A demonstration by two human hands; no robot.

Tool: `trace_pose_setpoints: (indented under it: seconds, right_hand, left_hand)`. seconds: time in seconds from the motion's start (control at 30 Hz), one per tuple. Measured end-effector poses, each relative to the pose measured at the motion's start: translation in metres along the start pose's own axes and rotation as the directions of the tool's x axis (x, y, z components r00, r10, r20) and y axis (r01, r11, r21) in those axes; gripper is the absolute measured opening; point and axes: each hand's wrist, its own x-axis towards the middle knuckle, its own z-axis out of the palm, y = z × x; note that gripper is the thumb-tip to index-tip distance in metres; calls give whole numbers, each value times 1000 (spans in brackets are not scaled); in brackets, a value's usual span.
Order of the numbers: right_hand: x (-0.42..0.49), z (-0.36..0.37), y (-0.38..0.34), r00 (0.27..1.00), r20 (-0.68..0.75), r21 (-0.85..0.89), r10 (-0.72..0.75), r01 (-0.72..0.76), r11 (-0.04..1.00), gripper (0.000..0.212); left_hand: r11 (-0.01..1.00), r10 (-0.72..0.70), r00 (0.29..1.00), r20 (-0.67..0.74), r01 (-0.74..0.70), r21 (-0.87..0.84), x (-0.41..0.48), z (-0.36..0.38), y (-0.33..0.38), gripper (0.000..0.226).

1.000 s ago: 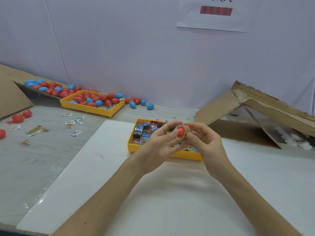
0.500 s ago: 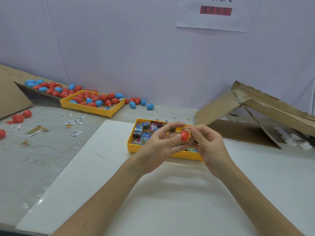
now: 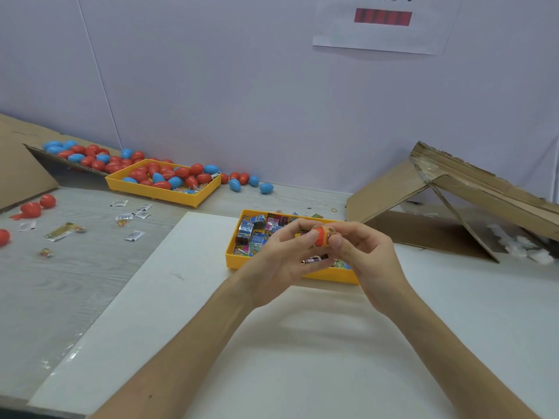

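I hold a small red plastic egg [image 3: 320,237] between both hands, lifted off the tabletop [image 3: 75,282] and just above the near yellow tray [image 3: 232,258]. My left hand [image 3: 278,264] pinches its left side with thumb and fingertips, the other fingers loosely curled under it. My right hand [image 3: 372,261] grips its right end, thumb in front and fingers curled behind. Something colourful shows at that right end of the egg; I cannot tell whether the shell is closed there.

The near tray sits on a white sheet [image 3: 181,297] and is filled with small bright packets [image 3: 257,231]. Farther back on the left stands a second yellow tray [image 3: 160,193] heaped with red and blue eggs [image 3: 181,173], and more eggs lie on a cardboard flap behind it. A few blue eggs [image 3: 266,188] lie loose along the wall. On the left of the tabletop are scattered little sachets [image 3: 133,236] and some red egg pieces [image 3: 30,208]. To my right lies a folded cardboard box [image 3: 390,192], well apart from my hands.
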Motion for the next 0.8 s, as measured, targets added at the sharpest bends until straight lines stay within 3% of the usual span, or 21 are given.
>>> trace_pose_setpoints:
  seconds: [0.23,0.4,0.63,0.8]
  right_hand:
    - [1,0,1,999,-29,-7,-15,14,1000,57]
    - [1,0,0,999,-32,20,-13,13,1000,54]
    - [-1,1,-5,1000,6,53,-7,6,999,51]
    - [-1,1,-6,1000,-2,80,4,-4,997,25]
  left_hand:
    - [999,-2,1000,-25,1,-40,0,0,-1,8]
    - [999,-21,999,-27,20,-46,-1,0,0,24]
    - [997,-10,1000,-11,9,-83,-2,-1,0,27]
    - [996,-4,1000,8,5,-90,-1,0,-1,23]
